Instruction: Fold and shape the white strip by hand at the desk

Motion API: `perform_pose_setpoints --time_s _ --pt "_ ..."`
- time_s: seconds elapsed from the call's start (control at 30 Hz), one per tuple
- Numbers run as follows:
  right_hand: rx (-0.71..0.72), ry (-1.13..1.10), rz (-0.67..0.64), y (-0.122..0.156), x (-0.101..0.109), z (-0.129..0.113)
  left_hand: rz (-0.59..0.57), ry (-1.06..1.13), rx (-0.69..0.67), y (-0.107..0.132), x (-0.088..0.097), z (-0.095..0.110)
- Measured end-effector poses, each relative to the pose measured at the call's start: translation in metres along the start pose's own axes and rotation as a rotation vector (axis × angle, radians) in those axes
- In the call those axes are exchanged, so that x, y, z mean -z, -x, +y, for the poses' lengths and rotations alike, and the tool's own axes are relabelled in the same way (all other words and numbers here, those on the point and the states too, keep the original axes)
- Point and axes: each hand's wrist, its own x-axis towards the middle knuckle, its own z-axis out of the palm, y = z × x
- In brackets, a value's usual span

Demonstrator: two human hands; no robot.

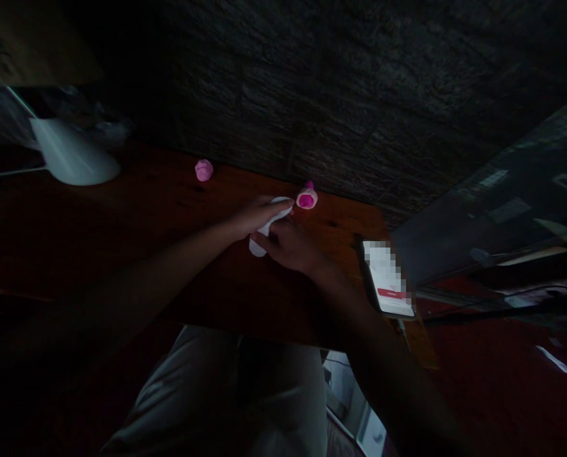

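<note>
Both hands are on a long, smooth white piece that looks like modelling clay (259, 246), tilted above the wooden table. My left hand (253, 217) grips its upper part, with the thumb stretched along the top. Around the lower part, the fingers of my right hand (290, 244) are closed, the thumb pressing from the near side. Just right of the piece's upper end is a small pink and magenta lump with a pale rim (306, 198). A crumpled-looking pink ball (204, 169) lies farther left, apart from both hands.
The dark wooden table (354, 219) meets a rough stone-like wall (283, 101) at the back. A lit phone (388, 279) with a cable lies on the right end. On the left stands a white lamp-like base (76, 155) below a brown cardboard-like surface (35, 44).
</note>
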Motion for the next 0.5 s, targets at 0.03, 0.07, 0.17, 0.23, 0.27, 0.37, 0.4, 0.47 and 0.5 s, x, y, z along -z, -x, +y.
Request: perform_pose_setpoints --time_s 0.03,0.07,0.17,0.23,0.27,0.37,0.4,0.47,0.5 --pt "0.003 0.0 0.002 0.0 0.0 0.0 0.005 0.008 -0.001 0.0 0.0 0.0" --pt "0.006 -0.002 0.003 0.0 0.0 0.0 0.006 0.019 0.001 0.0 0.0 -0.001" --pt "0.017 -0.014 0.001 0.0 0.0 0.0 -0.002 0.065 0.023 -0.002 0.001 -0.003" --pt "0.019 -0.035 0.01 -0.001 -0.001 0.001 -0.018 0.133 0.049 -0.004 0.0 -0.004" --pt "0.014 -0.062 0.012 -0.001 -0.001 0.003 -0.03 0.183 0.066 -0.005 0.0 -0.003" --pt "-0.034 -0.255 -0.023 -0.003 0.0 0.008 -0.058 0.362 0.112 -0.007 -0.001 0.001" --pt "-0.062 -0.347 -0.05 -0.003 0.001 0.01 -0.065 0.409 0.107 -0.007 -0.001 0.002" --pt "-0.136 -0.545 -0.093 -0.004 0.003 0.014 -0.075 0.465 0.087 -0.007 0.0 0.005" --pt "-0.168 -0.637 -0.104 -0.004 0.004 0.015 -0.082 0.47 0.077 -0.007 0.001 0.005"
